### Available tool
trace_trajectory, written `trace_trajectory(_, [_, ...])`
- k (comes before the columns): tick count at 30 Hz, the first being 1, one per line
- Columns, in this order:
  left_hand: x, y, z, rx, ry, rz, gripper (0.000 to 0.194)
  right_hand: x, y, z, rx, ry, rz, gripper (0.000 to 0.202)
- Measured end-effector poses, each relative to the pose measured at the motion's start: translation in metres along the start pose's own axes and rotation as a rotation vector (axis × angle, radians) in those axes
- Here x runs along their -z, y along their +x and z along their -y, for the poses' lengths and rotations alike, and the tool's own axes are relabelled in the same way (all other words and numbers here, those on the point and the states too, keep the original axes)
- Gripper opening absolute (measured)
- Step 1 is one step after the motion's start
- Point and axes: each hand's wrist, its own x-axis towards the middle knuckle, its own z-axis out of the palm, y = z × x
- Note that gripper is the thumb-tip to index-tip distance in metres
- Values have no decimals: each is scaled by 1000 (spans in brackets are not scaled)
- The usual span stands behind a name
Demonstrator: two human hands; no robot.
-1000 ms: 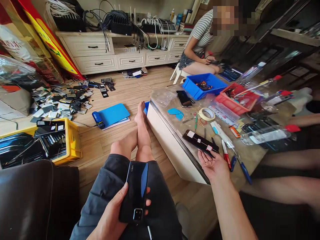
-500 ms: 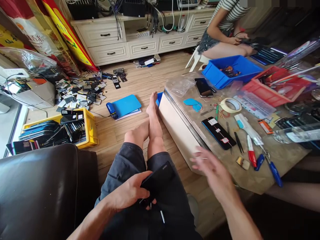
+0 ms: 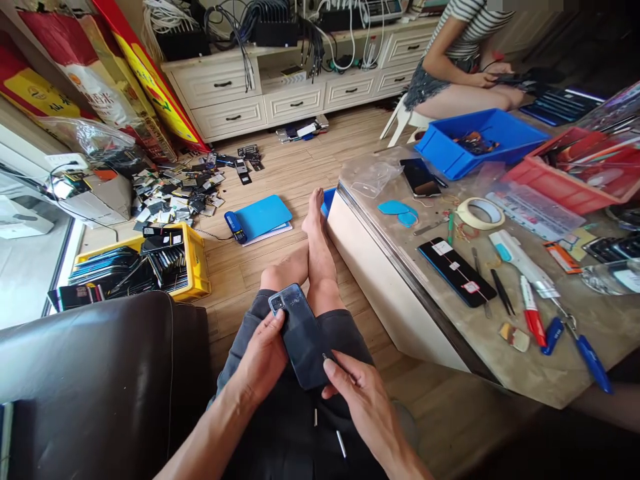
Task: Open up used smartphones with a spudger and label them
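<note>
A dark blue smartphone (image 3: pixel 305 340) is held over my lap, its back with the camera bump facing up. My left hand (image 3: pixel 264 347) grips its upper left edge, thumb beside the camera. At the lower right corner, my right hand (image 3: pixel 353 383) pinches the phone between thumb and fingers. On the table to the right lies another phone (image 3: pixel 457 272) with white labels on it. Near that one are black tweezers (image 3: pixel 502 292), a red and white marker (image 3: pixel 533 312) and a roll of masking tape (image 3: pixel 481 213).
A blue bin (image 3: pixel 480 143) and a red bin (image 3: pixel 575 170) stand on the table (image 3: pixel 450 347). A yellow crate (image 3: pixel 197 267) full of phone parts sits on the floor at left, by a brown leather seat (image 3: pixel 100 373). Another person (image 3: pixel 455 73) sits at the back right.
My right hand has come from beside the table edge to the phone and taken hold of its lower corner. The phone has turned and tilted, so its back now shows clearly.
</note>
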Motion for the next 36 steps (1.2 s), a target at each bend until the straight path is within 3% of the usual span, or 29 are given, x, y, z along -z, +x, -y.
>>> trace_trajectory(3, [-5, -2, 17, 188, -93, -9, 53, -8, -5, 9, 31, -35, 50, 51])
trace_trajectory(6, [-6, -3, 20, 284, -140, 68, 68, -11, -9, 15, 46, -41, 48, 51])
trace_trajectory(12, [-9, -3, 14, 294, -152, 73, 66, -10, -5, 15, 48, -4, 41, 54])
trace_trajectory(17, [-11, -8, 16, 332, -57, -20, 68, -14, -7, 6, -13, 167, 21, 59])
trace_trajectory(20, [-9, -8, 19, 374, 7, -90, 66, -13, -9, -1, -74, 361, 78, 59])
trace_trajectory(22, [-9, -7, 21, 427, 36, -134, 61, -2, -8, -4, -106, 388, 149, 56])
trace_trajectory(24, [-12, -7, 22, 467, 48, -206, 50, 26, -7, -5, -92, 254, 98, 54])
trace_trajectory(25, [-13, -7, 22, 480, 47, -238, 45, 47, -7, -5, -68, 149, 0, 53])
trace_trajectory(27, [-13, -9, 21, 483, 40, -256, 38, 99, -9, -8, -25, -39, -353, 51])
trace_trajectory(31, [-6, -10, 21, 397, 67, -172, 35, 213, -14, -18, -28, -160, -829, 54])
trace_trajectory(33, [-1, -11, 23, 366, 97, -153, 39, 252, -17, -22, -25, -229, -948, 52])
trace_trajectory(36, [4, -12, 26, 357, 89, -113, 40, 283, -18, -24, -16, -340, -1007, 39])
